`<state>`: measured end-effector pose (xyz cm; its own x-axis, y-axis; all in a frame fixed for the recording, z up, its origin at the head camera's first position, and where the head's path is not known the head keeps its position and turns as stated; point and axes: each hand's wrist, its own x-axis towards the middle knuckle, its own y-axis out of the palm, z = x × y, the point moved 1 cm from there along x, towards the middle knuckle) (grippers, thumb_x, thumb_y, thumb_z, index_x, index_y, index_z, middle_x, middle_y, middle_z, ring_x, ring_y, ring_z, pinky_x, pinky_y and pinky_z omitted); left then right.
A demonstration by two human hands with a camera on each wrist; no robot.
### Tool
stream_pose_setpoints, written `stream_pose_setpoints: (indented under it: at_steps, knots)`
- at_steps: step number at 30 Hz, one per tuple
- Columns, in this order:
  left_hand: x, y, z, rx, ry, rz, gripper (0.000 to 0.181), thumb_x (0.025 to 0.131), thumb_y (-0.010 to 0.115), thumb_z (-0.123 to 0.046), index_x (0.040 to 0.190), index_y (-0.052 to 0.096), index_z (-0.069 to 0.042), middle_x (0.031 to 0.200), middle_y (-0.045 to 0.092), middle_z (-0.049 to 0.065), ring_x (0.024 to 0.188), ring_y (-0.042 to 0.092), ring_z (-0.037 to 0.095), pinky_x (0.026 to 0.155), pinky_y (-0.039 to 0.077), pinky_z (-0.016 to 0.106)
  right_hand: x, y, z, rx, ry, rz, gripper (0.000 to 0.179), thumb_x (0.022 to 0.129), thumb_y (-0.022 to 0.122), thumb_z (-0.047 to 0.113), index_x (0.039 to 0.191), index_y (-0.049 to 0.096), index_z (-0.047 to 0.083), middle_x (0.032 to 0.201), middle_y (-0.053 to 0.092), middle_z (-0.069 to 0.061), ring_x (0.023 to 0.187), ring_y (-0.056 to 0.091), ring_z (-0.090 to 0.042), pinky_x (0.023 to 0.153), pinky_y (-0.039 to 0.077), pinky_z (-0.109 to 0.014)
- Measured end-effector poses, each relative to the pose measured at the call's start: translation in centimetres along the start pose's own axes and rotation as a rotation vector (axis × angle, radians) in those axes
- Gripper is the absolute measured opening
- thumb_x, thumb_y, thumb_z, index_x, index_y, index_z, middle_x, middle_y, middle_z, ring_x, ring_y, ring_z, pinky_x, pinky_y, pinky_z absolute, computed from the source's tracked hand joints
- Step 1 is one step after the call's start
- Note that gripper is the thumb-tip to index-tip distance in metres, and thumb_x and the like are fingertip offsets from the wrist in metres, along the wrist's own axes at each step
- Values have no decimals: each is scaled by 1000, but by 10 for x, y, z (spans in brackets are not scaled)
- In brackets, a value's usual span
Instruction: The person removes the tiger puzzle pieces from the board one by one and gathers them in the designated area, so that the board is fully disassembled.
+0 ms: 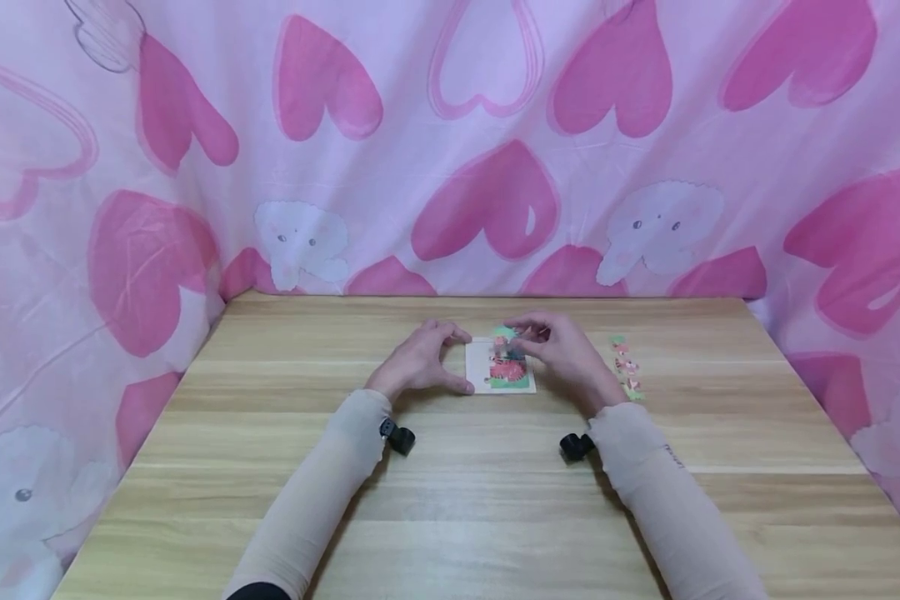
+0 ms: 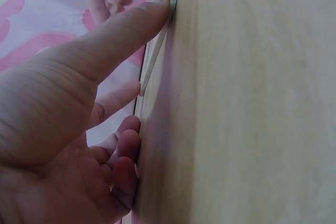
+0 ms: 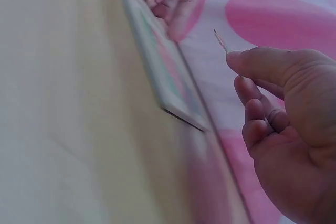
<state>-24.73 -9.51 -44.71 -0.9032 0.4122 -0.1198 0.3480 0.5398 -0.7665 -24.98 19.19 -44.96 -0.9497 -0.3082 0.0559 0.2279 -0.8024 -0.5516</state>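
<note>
A small white-rimmed puzzle board (image 1: 477, 367) lies on the table, its right part filled with a red and green picture. My left hand (image 1: 417, 358) holds the board at its left side, thumb at the near corner and index finger at the far one. In the left wrist view the thumb (image 2: 131, 30) presses the board's edge. Above the board's right side, my right hand (image 1: 566, 354) pinches a thin puzzle piece (image 3: 220, 40) between thumb and fingertips. The right wrist view shows this piece edge-on, apart from the board, so its picture is hidden.
Several loose puzzle pieces (image 1: 626, 367) lie in a column right of my right hand. The wooden table (image 1: 465, 500) ends at a pink heart-patterned curtain (image 1: 487, 200) behind and at the sides. A small black camera sits on each wrist.
</note>
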Motion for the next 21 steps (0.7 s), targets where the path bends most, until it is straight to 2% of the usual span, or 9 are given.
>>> stream_pose_setpoints:
  at_steps: [5,12,19,21]
  knots:
    - [0,1,0,-13,-1,-5,88,72,108,-41,149,67,-28,134,54,1,126,57,22,112,53,46,-12,-32,-1,-40,1,-70,30,107,79,29,137,78,25,110,69,-8,100,58,-28,85,54,-36]
    - [-2,0,1,-20,2,-10,87,72,108,-41,148,67,-27,132,54,1,124,56,22,111,53,46,-22,-76,-8,-66,-30,-125,37,106,80,20,142,76,15,115,70,-12,95,58,-26,72,51,-24]
    - [-2,0,0,-20,1,-13,87,72,108,-42,148,68,-27,132,54,2,123,56,22,110,53,46,-33,-93,-17,-102,-10,-173,35,106,80,22,141,77,16,104,67,-13,89,57,-25,67,49,-25]
    - [-2,0,0,-18,1,-13,87,72,108,-42,148,68,-27,132,54,2,123,56,22,110,53,46,-36,-95,-21,-110,-2,-175,35,106,80,23,141,77,16,106,68,-14,89,57,-26,66,50,-26]
